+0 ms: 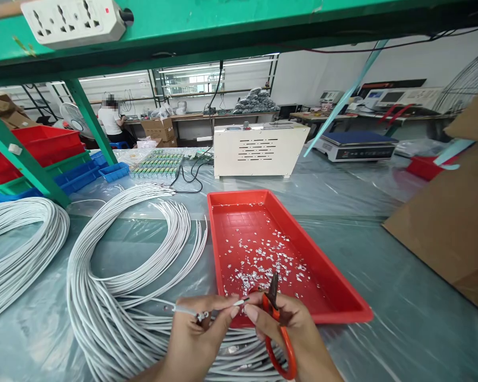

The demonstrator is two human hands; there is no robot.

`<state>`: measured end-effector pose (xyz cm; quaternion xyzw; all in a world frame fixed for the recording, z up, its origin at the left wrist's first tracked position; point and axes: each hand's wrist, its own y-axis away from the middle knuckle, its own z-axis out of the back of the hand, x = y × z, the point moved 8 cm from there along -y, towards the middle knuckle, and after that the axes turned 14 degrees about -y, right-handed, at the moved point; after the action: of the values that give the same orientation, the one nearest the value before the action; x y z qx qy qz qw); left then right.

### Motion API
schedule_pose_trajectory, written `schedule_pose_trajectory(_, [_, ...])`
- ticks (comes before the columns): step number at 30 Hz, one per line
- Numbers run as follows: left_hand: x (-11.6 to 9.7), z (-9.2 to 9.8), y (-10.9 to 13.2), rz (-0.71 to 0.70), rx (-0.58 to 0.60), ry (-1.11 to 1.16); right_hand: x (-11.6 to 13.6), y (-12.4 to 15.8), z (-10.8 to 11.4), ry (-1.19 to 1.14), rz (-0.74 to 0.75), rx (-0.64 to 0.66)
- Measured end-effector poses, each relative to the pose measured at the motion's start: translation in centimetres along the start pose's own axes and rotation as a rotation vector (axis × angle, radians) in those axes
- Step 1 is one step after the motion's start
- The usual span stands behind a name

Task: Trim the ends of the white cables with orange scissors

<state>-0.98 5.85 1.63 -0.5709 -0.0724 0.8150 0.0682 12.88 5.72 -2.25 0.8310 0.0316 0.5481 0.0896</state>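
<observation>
My left hand (201, 329) pinches the end of a white cable (239, 302) between thumb and fingertip, and a short dark tip sticks out toward the right. My right hand (298, 323) holds scissors (276, 314) with orange handles, blades pointing up and away. Its thumb and forefinger are close to the cable tip; whether they touch it I cannot tell. Beneath and left of my hands lies a large coil of white cables (87, 286). Just beyond them is a red tray (322, 270), with small silvery scraps (258, 268) scattered over its floor.
Another cable coil (43, 228) lies at far left. Behind the tray stand a cream metal box (258, 151) and a weighing scale (354, 151). Cardboard (445, 223) leans in at right. A green shelf beam (223, 26) crosses overhead. A person (111, 122) sits in the background.
</observation>
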Motion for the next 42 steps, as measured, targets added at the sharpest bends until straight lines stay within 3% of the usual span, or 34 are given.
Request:
schedule_pose_trajectory(4, [-0.4,-0.1,0.0,-0.091,0.036,-0.084,0.9,0.2,0.0,0.05,0.076,-0.004])
schedule_pose_trajectory(9, [-0.1,-0.8,-0.2,-0.053,0.138,-0.108,4.4,1.0,-0.6,0.347,0.462,0.097])
schedule_pose_trajectory(11, [-0.1,-0.8,-0.3,-0.035,0.158,-0.112,4.7,1.1,-1.0,0.449,0.51,0.163])
schedule_pose_trajectory(17, [-0.9,1.2,-0.7,-0.043,-0.025,-0.14,4.7,1.1,-0.9,0.529,0.54,0.133])
schedule_pose_trajectory(19, [-0.2,0.3,-0.8,0.056,0.086,-0.089,5.1,1.6,-1.1,0.57,0.636,0.132])
schedule_pose_trajectory(22, [1.4,-2.3,-0.3,0.237,0.377,0.061,5.5,3.1,-1.8,0.664,0.852,0.177])
schedule_pose_trajectory(24, [2.4,-3.1,-0.2,0.331,0.429,0.167,5.3,4.3,-2.6,0.768,0.998,0.225])
schedule_pose_trajectory(26, [3.3,-3.1,-0.2,0.419,0.398,0.257,4.6,5.1,-3.3,0.862,1.086,0.288])
schedule_pose_trajectory(28, [3.5,-2.7,-0.3,0.449,0.361,0.303,4.1,5.1,-3.7,0.859,1.065,0.357])
schedule_pose_trajectory(33, [2.1,-0.7,-0.7,0.334,0.223,0.119,4.0,2.7,-2.6,0.716,0.736,0.292])
schedule_pose_trajectory(36, [1.4,-0.5,-0.7,0.274,0.219,0.02,3.5,1.9,-2.8,0.724,0.606,0.328])
schedule_pose_trajectory(42, [1.4,-0.9,-0.4,0.249,0.229,-0.047,2.5,1.9,-3.3,0.762,0.551,0.386])
